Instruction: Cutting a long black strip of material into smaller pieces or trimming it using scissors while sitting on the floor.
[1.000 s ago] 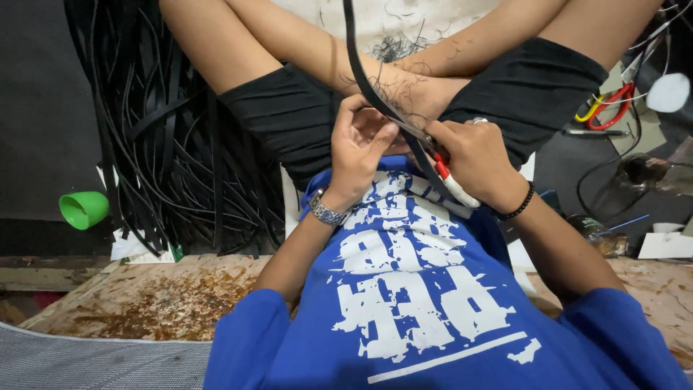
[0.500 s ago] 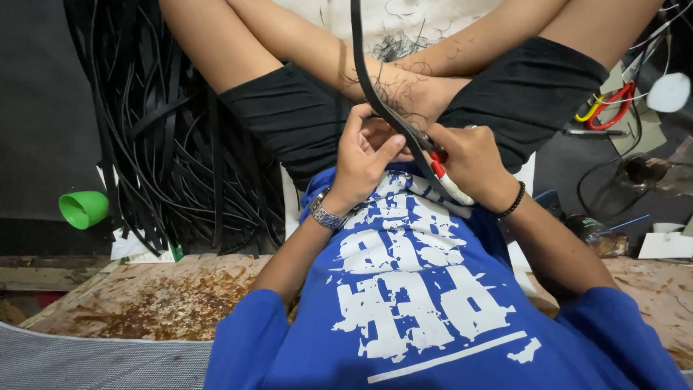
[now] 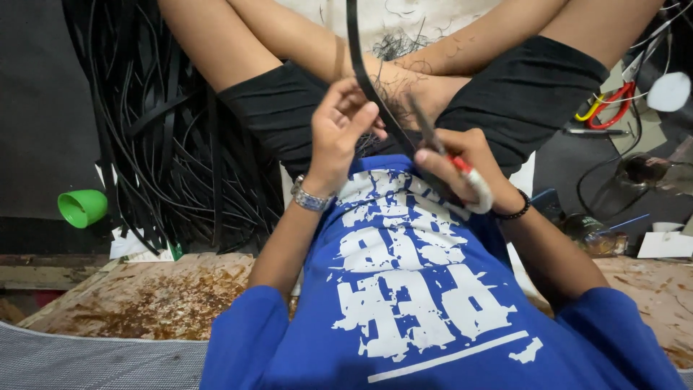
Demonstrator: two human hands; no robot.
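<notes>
Black rubber strip point(image 3: 359, 61), flat, narrow and flexible, runs from the top edge down to the lap, crossing the bare shins. The left hand point(image 3: 338, 133) has its grip pinched on the strip between thumb and fingers. The right hand point(image 3: 462, 170) is closed round one pair of scissors point(image 3: 449, 160) with red-and-white handles, blades just beside the strip. One tangled heap of black strips point(image 3: 173, 137) crowds the left; one green plastic cup point(image 3: 81, 208) lies beyond it.
</notes>
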